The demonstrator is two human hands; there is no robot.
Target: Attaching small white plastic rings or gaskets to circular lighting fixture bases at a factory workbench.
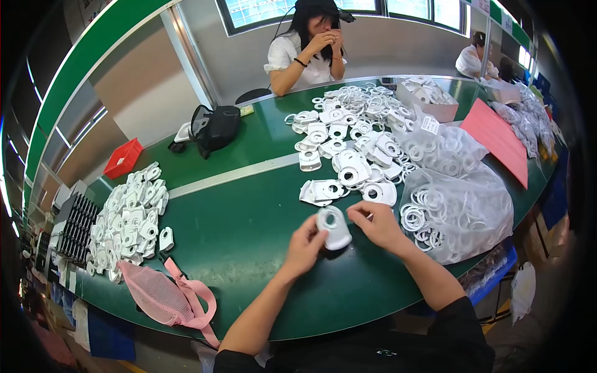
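Observation:
Above the green tabletop, my left hand (pixel 305 246) grips a white plastic housing (pixel 337 231) by its left edge. The housing has a round hole near its upper end and a rounded outline. My right hand (pixel 377 224) is just to the right of it, thumb and fingers pinched together; whatever lies between them is too small or hidden to make out. Beyond both hands spreads a loose heap of similar white housings (pixel 352 174). White rings (pixel 371 99) are piled at the far side of that heap.
Clear plastic bags of rings (pixel 476 208) lie to the right, beside a pink sheet (pixel 495 140) and an open box (pixel 429 112). At left are another housing pile (pixel 130 217), a pink mesh bag (pixel 155 292), a red bin (pixel 123 157) and a black bag (pixel 217 129). Someone (pixel 305 56) sits opposite.

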